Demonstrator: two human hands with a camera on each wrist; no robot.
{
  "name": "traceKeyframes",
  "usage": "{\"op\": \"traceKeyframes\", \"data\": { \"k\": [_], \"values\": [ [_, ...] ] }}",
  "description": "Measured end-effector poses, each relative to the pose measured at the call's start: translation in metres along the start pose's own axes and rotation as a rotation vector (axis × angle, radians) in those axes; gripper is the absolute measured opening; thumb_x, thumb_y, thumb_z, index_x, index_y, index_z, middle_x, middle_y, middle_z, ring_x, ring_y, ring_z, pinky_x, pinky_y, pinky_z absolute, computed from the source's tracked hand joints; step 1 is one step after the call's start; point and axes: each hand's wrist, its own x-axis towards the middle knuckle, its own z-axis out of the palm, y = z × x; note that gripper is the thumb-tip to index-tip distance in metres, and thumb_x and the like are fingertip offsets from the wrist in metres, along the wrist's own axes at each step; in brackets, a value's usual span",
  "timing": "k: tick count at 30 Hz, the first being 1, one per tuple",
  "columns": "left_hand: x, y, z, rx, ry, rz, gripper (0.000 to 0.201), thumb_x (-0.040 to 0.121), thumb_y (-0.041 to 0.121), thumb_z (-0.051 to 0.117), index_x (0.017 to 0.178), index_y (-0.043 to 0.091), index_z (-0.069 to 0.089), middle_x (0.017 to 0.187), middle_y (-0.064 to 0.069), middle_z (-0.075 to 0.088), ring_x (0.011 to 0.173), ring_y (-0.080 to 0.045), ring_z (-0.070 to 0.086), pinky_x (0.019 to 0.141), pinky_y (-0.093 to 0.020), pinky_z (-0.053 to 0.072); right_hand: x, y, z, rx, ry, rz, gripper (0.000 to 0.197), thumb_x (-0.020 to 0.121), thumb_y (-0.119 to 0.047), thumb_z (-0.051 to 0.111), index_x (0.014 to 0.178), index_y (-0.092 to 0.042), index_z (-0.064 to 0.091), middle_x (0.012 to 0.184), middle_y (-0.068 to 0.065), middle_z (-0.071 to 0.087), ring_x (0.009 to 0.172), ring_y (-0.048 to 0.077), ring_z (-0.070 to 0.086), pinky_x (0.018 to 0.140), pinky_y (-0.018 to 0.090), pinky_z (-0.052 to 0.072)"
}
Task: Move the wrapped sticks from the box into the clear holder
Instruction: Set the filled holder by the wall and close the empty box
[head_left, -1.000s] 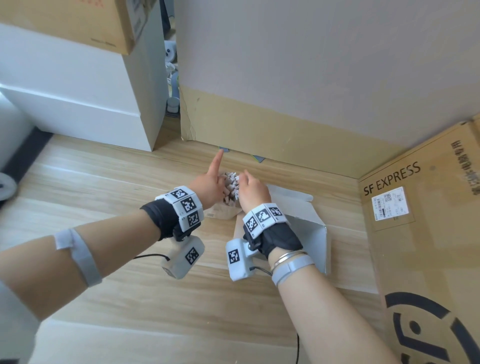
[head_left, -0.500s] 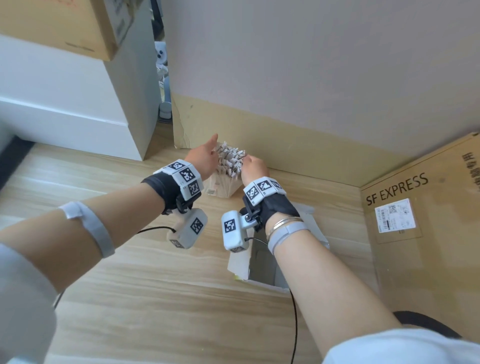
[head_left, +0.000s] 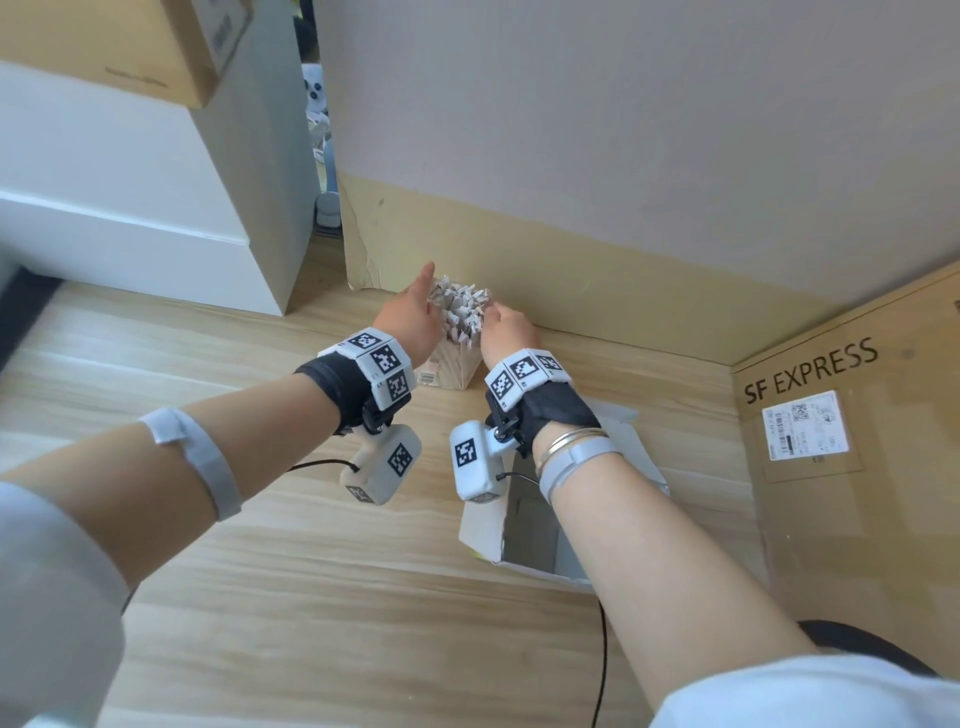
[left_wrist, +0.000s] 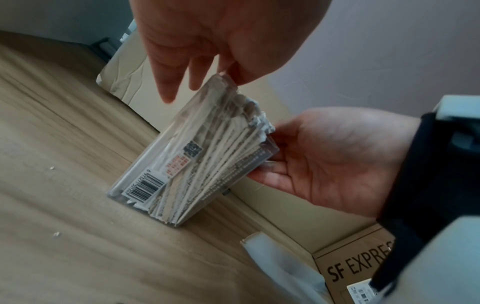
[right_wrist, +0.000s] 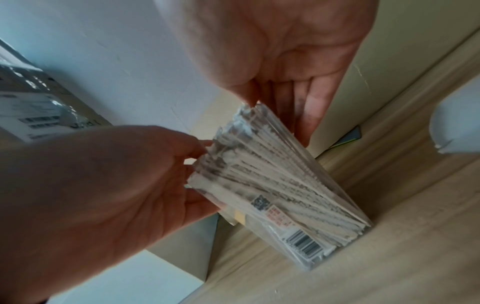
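Observation:
A clear holder (head_left: 453, 366) packed with paper-wrapped sticks (head_left: 460, 310) stands on the wooden surface close to the wall. My left hand (head_left: 410, 319) is at its left, with straight fingers touching the stick tops (left_wrist: 235, 115). My right hand (head_left: 506, 330) is at its right, its fingers lying along the holder's side (left_wrist: 262, 162). In the right wrist view the right hand's fingers (right_wrist: 309, 107) run down behind the holder (right_wrist: 306, 232) while the left hand (right_wrist: 109, 185) touches the stick ends (right_wrist: 233, 148). The white box (head_left: 480, 525) lies open under my right forearm; no sticks show inside it.
A large SF EXPRESS carton (head_left: 841, 467) stands at the right. A white cabinet (head_left: 130, 208) with a cardboard box (head_left: 130, 41) on top fills the left. The baseboard (head_left: 597, 291) runs just behind the holder. Small white scraps (left_wrist: 55, 234) lie on the wood.
The holder with the sticks has gone from beside the white box to a spot near the wall, both hands along with it. My left index finger no longer points out.

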Motion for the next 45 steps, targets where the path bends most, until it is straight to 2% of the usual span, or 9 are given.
{"op": "traceKeyframes", "data": {
  "k": [3, 9, 14, 20, 27, 36, 41, 43, 45],
  "values": [
    [-0.003, 0.000, -0.001, 0.043, 0.038, 0.042, 0.056, 0.096, 0.011, 0.031, 0.149, 0.020, 0.013, 0.157, -0.013, 0.016, 0.138, -0.029, 0.032, 0.110, -0.036, 0.033, -0.001, 0.003, -0.006, 0.001, 0.022, -0.008, 0.044, 0.102, -0.022, 0.025, 0.140, -0.009, 0.043, 0.145, 0.009, 0.047, 0.133, 0.028, 0.044, 0.106, 0.030, 0.035],
    [-0.016, 0.016, 0.001, 0.125, 0.145, 0.152, 0.044, 0.093, 0.009, 0.037, 0.136, 0.017, 0.044, 0.153, -0.013, 0.026, 0.145, -0.032, 0.014, 0.120, -0.045, 0.010, -0.014, 0.011, -0.013, 0.077, 0.069, -0.036, 0.038, 0.097, -0.022, 0.031, 0.118, -0.014, 0.062, 0.110, 0.014, 0.068, 0.100, 0.034, 0.065, 0.088, 0.044, 0.053],
    [-0.035, 0.030, 0.009, 0.082, 0.152, 0.231, 0.041, 0.090, 0.004, 0.038, 0.125, 0.015, 0.056, 0.149, -0.011, 0.034, 0.146, -0.030, 0.012, 0.120, -0.043, 0.004, -0.031, 0.022, -0.021, 0.107, 0.078, -0.027, 0.036, 0.092, -0.019, 0.033, 0.095, -0.014, 0.068, 0.096, 0.013, 0.072, 0.089, 0.035, 0.067, 0.078, 0.041, 0.055],
    [-0.060, 0.038, 0.027, 0.079, 0.139, 0.289, 0.039, 0.087, 0.000, 0.039, 0.116, 0.013, 0.063, 0.140, -0.010, 0.045, 0.134, -0.025, 0.035, 0.118, -0.040, 0.016, -0.051, 0.047, -0.032, 0.170, 0.101, -0.020, 0.031, 0.090, -0.014, 0.034, 0.076, -0.020, 0.062, 0.072, 0.001, 0.064, 0.069, 0.024, 0.058, 0.074, 0.034, 0.052],
    [-0.090, 0.048, 0.049, 0.094, 0.053, 0.301, 0.041, 0.086, -0.001, 0.039, 0.120, 0.010, 0.059, 0.135, -0.010, 0.049, 0.115, -0.028, 0.052, 0.089, -0.026, 0.039, -0.075, 0.078, -0.039, 0.180, 0.100, -0.009, 0.031, 0.092, -0.014, 0.033, 0.077, -0.019, 0.060, 0.076, 0.001, 0.064, 0.070, 0.023, 0.058, 0.073, 0.034, 0.051],
    [-0.112, 0.044, 0.084, 0.180, -0.124, 0.206, 0.047, 0.090, 0.007, 0.045, 0.136, 0.013, 0.040, 0.137, -0.016, 0.043, 0.119, -0.030, 0.050, 0.099, -0.032, 0.039, -0.095, 0.118, -0.042, 0.194, 0.090, 0.033, 0.032, 0.092, -0.016, 0.035, 0.088, -0.019, 0.067, 0.088, 0.005, 0.068, 0.079, 0.026, 0.063, 0.071, 0.030, 0.049],
    [-0.118, 0.035, 0.104, 0.290, -0.141, 0.108, 0.065, 0.090, 0.020, 0.053, 0.145, 0.023, 0.021, 0.139, -0.018, 0.036, 0.119, -0.037, 0.049, 0.096, -0.039, 0.042, -0.098, 0.135, -0.044, 0.188, 0.130, 0.023, 0.032, 0.091, -0.014, 0.036, 0.093, -0.015, 0.068, 0.088, 0.003, 0.068, 0.078, 0.022, 0.059, 0.071, 0.028, 0.047],
    [-0.118, 0.030, 0.108, 0.355, -0.162, 0.061, 0.075, 0.088, 0.017, 0.055, 0.147, 0.028, 0.011, 0.136, -0.019, 0.038, 0.114, -0.038, 0.051, 0.091, -0.041, 0.045, -0.099, 0.140, -0.048, 0.126, 0.169, 0.010, 0.031, 0.091, -0.012, 0.039, 0.099, -0.012, 0.068, 0.094, 0.004, 0.068, 0.080, 0.021, 0.057, 0.061, 0.024, 0.043],
    [-0.117, 0.025, 0.108, 0.388, -0.210, 0.005, 0.080, 0.086, 0.007, 0.051, 0.147, 0.031, 0.005, 0.133, -0.019, 0.038, 0.106, -0.039, 0.055, 0.085, -0.041, 0.047, -0.099, 0.145, -0.052, 0.044, 0.199, 0.012, 0.028, 0.091, -0.013, 0.043, 0.105, -0.015, 0.066, 0.106, 0.004, 0.064, 0.093, 0.023, 0.059, 0.068, 0.025, 0.043]
  ]
}}
